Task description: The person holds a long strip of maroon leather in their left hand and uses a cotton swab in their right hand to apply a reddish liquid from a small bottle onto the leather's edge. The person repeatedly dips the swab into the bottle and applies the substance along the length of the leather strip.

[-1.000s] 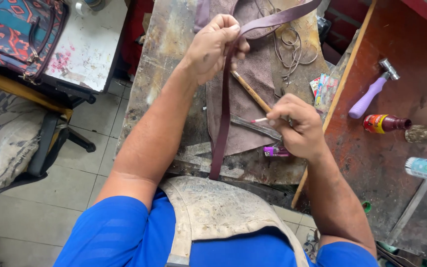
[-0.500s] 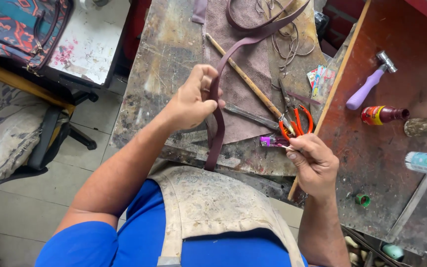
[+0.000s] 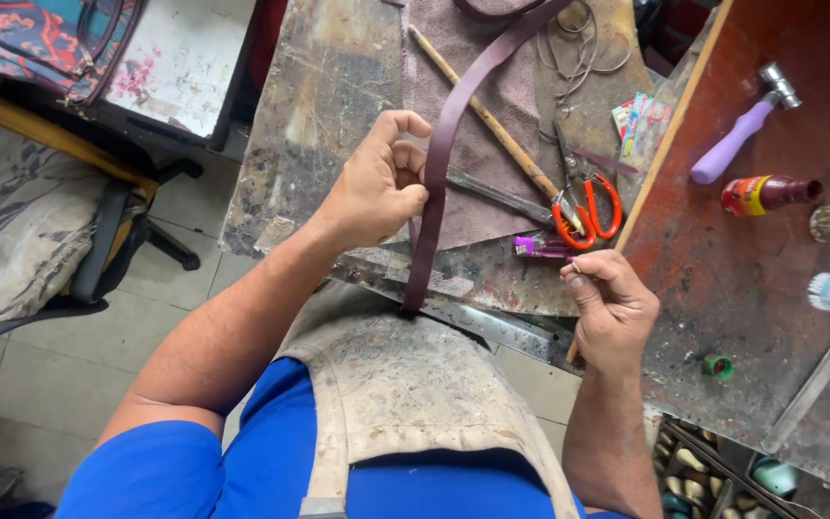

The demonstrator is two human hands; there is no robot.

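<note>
Left hand (image 3: 377, 192): pinching the long maroon leather strap (image 3: 439, 168) near the workbench's (image 3: 329, 106) front edge.
Right hand (image 3: 612, 308): fingers curling loosely beside the small purple lighter (image 3: 540, 248).
Care: keeping the strap taut and flat.

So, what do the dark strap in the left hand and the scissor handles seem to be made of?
The strap looks like leather, dark maroon with a smooth, slightly shiny face; it bends stiffly where the left hand pinches it. The scissor handles look like orange moulded plastic, glossy and even in colour, though I cannot be sure.
</note>
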